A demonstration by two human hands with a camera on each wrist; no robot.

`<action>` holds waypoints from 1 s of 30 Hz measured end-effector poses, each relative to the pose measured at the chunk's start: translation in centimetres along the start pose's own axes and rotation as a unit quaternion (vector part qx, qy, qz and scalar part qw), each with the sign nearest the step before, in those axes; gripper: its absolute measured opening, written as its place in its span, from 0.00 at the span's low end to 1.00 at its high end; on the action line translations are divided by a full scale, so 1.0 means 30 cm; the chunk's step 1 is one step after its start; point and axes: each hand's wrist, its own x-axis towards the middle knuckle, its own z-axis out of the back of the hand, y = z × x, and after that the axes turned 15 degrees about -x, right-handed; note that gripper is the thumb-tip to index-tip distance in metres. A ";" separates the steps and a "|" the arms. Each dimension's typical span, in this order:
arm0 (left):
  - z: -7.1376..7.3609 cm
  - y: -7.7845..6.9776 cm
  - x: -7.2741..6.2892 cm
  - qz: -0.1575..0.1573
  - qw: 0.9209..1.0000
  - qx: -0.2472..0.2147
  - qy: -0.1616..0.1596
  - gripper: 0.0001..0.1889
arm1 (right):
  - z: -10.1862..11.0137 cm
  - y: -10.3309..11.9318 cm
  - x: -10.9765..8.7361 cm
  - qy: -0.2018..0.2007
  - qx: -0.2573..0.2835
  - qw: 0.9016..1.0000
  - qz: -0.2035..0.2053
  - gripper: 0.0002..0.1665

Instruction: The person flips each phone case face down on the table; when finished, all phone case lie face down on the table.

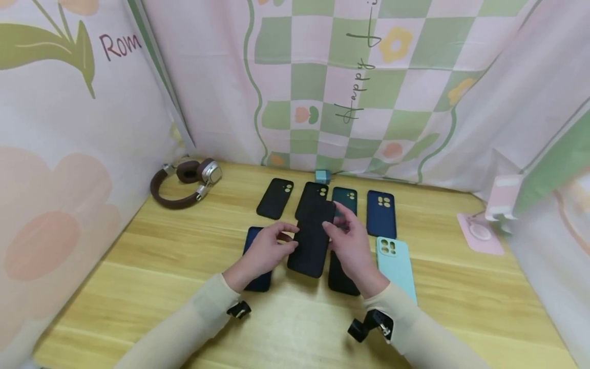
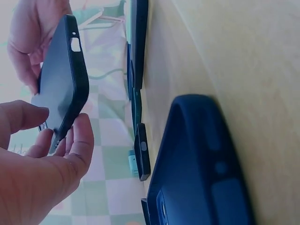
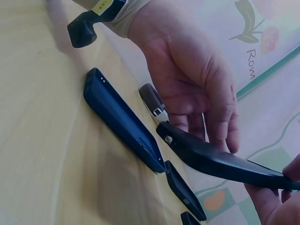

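A black phone case (image 1: pixel 311 247) is held up at a tilt over the table, between both hands. My left hand (image 1: pixel 271 249) pinches its left long edge, thumb on the near face and fingers behind. At the upper right edge my right hand (image 1: pixel 354 251) grips it with thumb and fingers. In the left wrist view a port cutout shows in the end of the held case (image 2: pixel 61 79). Beneath the left hand lies a navy phone case (image 1: pixel 259 281), partly hidden. Another black case (image 1: pixel 342 277) lies under the right hand, beside a mint case (image 1: pixel 400 266).
Along the back lie a black case (image 1: pixel 275 199), a second black one (image 1: pixel 308 196), a dark green one (image 1: pixel 345 196) and a navy one (image 1: pixel 381 218). Behind them is a small blue cube (image 1: pixel 322 177). Brown headphones (image 1: pixel 182 184) rest back left; a pink stand (image 1: pixel 481 233) is at right.
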 end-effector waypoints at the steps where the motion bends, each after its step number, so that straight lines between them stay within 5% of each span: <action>1: -0.001 0.000 0.001 0.002 1.000 0.002 0.000 0.15 | 0.002 -0.002 0.002 0.000 -0.005 1.000 -0.003 0.33; 10: 0.002 0.010 0.002 0.009 1.000 0.016 -0.006 0.14 | -0.007 -0.019 0.026 0.011 -0.008 0.999 -0.038 0.32; 20: 0.006 0.018 0.002 0.030 0.999 0.028 -0.029 0.13 | -0.024 -0.084 0.043 0.036 -0.081 0.994 -0.056 0.34; 30: 0.003 0.033 0.007 0.076 0.995 0.058 -0.003 0.17 | -0.008 -0.088 0.037 0.085 -0.113 0.988 -0.068 0.33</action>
